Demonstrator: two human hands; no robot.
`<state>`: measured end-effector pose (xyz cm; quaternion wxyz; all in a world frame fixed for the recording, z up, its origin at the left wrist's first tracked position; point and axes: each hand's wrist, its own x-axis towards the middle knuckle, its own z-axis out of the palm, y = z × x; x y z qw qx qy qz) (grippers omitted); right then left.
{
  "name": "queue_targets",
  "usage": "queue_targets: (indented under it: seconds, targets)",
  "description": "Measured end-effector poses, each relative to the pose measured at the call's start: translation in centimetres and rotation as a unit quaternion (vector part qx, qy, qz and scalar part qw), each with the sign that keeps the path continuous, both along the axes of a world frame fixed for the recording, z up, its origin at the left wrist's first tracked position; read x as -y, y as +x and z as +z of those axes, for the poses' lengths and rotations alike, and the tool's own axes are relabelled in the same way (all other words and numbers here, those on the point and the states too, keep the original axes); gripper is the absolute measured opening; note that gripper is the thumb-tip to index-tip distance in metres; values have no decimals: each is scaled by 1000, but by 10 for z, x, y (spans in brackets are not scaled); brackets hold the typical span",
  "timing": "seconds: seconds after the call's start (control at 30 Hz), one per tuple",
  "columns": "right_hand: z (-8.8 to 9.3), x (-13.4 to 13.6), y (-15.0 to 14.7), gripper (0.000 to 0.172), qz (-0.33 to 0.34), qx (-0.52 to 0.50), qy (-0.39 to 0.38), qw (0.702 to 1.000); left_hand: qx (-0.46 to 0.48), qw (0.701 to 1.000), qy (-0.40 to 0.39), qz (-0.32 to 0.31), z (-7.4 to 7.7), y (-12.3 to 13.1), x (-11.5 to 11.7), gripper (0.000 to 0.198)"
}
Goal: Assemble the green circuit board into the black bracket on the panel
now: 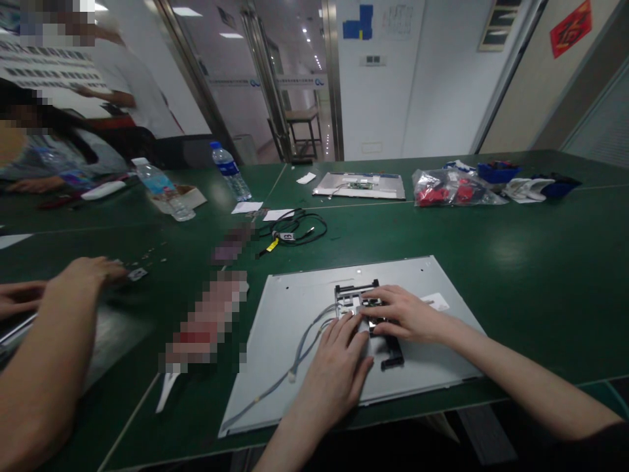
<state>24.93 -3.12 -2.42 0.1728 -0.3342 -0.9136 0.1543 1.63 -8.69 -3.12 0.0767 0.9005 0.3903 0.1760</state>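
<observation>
Beyond the green counter (515, 249), one white wall (447, 85) and glass doors (299, 118) are seen. Two flat panels are laid on the counter: the near panel (304, 295) along its near edge, the far panel (388, 187) close to its far edge. One co-worker's arm (49, 367) is stretched over the counter at the left. Right of the far panel, one clear bag (455, 190) is placed; to its left, two bottles are plainly seen, one blue-capped (228, 172), one white-capped (164, 190).

Two hands are held over the near panel's middle, the left hand (339, 354) nearer its near edge, the right hand (405, 314) toward its right edge. Neither is clenched; whether anything small is pinched cannot be told. One black bracket (393, 354) is partly covered by their fingers, its near end exposed between them. One grey cable bundle (299, 347) is run toward the panel's near left corner.
</observation>
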Motion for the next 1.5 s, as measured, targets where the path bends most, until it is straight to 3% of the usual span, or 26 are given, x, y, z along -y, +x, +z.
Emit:
queue_targets:
  seconds: [0.4,0.57,0.87,1.5]
  targets:
    - [-1,2,-3,36,3,3,-5,1000,29,1000,7,3,0,-1,-1,31]
    - [-3,2,-4,34,5,-12,-6,1000,51,998,42,-25,2,0,0,17]
    - [-6,1,-4,34,6,-19,8,1000,60,994,86,-28,1,2,0,22]
    - [-9,1,-5,33,-6,-19,15,1000,21,997,69,-20,-3,0,-1,25]
